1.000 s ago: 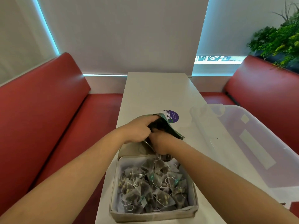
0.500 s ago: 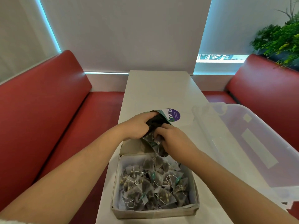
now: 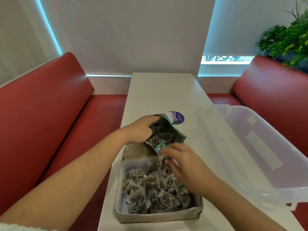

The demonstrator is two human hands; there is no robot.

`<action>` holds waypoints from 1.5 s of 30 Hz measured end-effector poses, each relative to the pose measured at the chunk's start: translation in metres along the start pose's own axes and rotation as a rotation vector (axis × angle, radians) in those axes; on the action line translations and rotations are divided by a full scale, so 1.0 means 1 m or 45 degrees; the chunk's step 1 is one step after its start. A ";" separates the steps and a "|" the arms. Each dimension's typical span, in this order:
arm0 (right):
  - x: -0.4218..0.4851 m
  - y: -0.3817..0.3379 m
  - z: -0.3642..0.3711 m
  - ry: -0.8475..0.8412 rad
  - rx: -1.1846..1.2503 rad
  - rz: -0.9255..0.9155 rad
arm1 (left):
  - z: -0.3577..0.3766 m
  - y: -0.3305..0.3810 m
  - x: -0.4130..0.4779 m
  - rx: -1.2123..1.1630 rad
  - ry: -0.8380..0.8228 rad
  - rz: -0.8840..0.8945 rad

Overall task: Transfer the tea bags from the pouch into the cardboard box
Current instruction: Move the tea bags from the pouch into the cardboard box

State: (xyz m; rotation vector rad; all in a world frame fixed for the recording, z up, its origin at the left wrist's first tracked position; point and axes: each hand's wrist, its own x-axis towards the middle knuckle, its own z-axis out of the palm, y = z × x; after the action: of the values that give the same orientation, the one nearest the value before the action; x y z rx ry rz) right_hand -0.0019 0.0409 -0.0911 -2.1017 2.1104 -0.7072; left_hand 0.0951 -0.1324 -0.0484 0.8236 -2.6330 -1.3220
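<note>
A dark green pouch (image 3: 173, 132) lies tipped with its mouth toward the cardboard box (image 3: 156, 217), and my left hand (image 3: 140, 130) grips its upper edge. Pyramid tea bags (image 3: 158, 140) with teal tags spill from the pouch's mouth. My right hand (image 3: 185, 164) hovers over the box's far right corner, blurred, fingers spread, fingertips touching a tag at the mouth. The box is lined with white paper and holds several tea bags (image 3: 150, 189) with white strings.
The box stands at the near end of a narrow white table (image 3: 163, 94). A clear plastic bin (image 3: 258, 147) lies on the right. A purple sticker (image 3: 179, 117) is behind the pouch. Red benches (image 3: 50, 114) flank the table; a plant (image 3: 286, 40) stands at the far right.
My right hand has come out of the pouch's mouth and moved down and right over the box. Tea bags now show at the mouth. My left hand stays on the pouch.
</note>
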 end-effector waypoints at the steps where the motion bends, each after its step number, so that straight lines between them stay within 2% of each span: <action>1: 0.012 0.006 0.003 0.052 -0.012 0.034 | 0.000 -0.001 0.001 0.022 0.000 0.005; 2: 0.026 0.011 0.007 0.063 -0.041 0.059 | 0.000 -0.003 0.003 0.044 0.001 0.005; 4: 0.054 0.020 0.017 -0.066 -0.109 0.093 | -0.001 -0.006 0.006 0.096 0.008 -0.003; 9: 0.108 0.027 0.036 -0.796 -0.438 0.208 | 0.000 -0.005 0.006 0.136 -0.022 -0.031; 12: 0.121 0.031 0.043 -0.956 -0.540 0.193 | 0.001 -0.005 0.007 0.125 -0.025 -0.037; 15: 0.122 0.028 0.041 -0.928 -0.615 0.185 | 0.000 -0.005 0.007 0.115 -0.009 -0.027; 18: 0.110 0.021 0.028 -0.778 -0.642 0.074 | -0.002 -0.003 0.006 0.116 0.013 -0.011; 23: 0.062 0.007 -0.002 -0.237 -0.283 -0.001 | -0.003 0.003 0.002 0.062 0.016 -0.001; 26: 0.032 -0.002 -0.017 -0.058 -0.078 -0.020 | -0.003 0.003 0.001 0.045 0.014 0.001; 33: -0.025 -0.009 -0.007 0.003 0.060 -0.016 | -0.003 0.001 -0.001 0.018 0.008 -0.013; 38: -0.036 -0.004 0.007 -0.405 -0.068 0.019 | -0.001 0.004 -0.003 0.007 0.000 -0.005; 39: -0.034 -0.004 0.004 -0.374 -0.078 0.022 | 0.000 0.003 -0.003 0.015 0.002 -0.001; 43: -0.007 0.000 -0.003 -0.022 -0.049 0.073 | 0.002 -0.004 0.003 0.067 0.021 0.010; 45: 0.017 0.007 0.004 0.030 -0.047 0.088 | 0.002 -0.007 0.005 0.095 0.023 0.006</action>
State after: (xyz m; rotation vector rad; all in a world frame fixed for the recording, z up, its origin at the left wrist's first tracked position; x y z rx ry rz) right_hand -0.0075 0.0226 -0.0931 -2.0372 2.2134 -0.6938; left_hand 0.0930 -0.1365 -0.0559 0.8344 -2.6830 -1.2160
